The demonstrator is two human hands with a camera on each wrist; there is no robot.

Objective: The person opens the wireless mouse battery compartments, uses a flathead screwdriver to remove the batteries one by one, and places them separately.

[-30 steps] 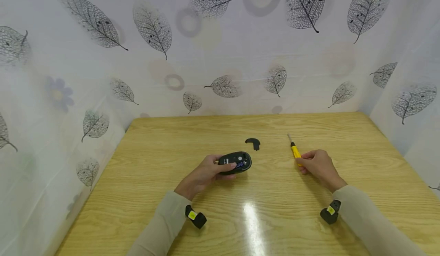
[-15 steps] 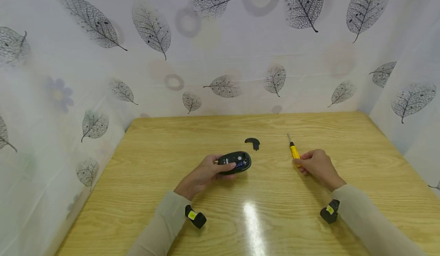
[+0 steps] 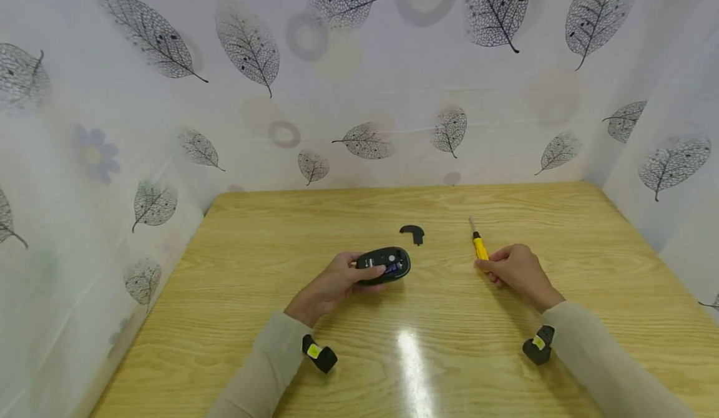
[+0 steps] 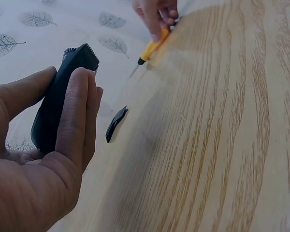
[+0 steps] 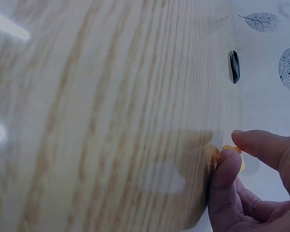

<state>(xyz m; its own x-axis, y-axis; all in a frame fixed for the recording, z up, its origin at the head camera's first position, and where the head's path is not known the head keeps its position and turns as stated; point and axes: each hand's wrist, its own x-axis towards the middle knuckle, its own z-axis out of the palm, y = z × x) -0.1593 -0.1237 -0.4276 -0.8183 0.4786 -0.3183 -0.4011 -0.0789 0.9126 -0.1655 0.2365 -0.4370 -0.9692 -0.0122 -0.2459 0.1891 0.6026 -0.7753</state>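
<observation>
My left hand (image 3: pixel 331 281) grips a black computer mouse (image 3: pixel 367 261) with its underside facing up, the thumb lying across it. The mouse's battery bay is uncovered, and a dark blue battery (image 3: pixel 391 269) shows in it. In the left wrist view the mouse (image 4: pixel 55 113) is edge-on between thumb and fingers, raised above the table. My right hand (image 3: pixel 519 271) pinches the yellow handle of a screwdriver (image 3: pixel 480 249) between thumb and fingers, its metal shaft pointing away from me. Between the hands, farther back, lies a black curved battery cover (image 3: pixel 415 233) with a small tab.
Both hands are over a wooden table (image 3: pixel 269 231). A white curtain (image 3: pixel 371 81) printed with leaves hangs behind the table and along its sides. Each wrist wears a small black camera, such as the left wrist camera (image 3: pixel 322 359). Light glares off the table's front middle.
The right thumb and the screwdriver's handle have shifted slightly left, while the shaft tip stays about where it was. The left hand, mouse and battery cover have not visibly moved.
</observation>
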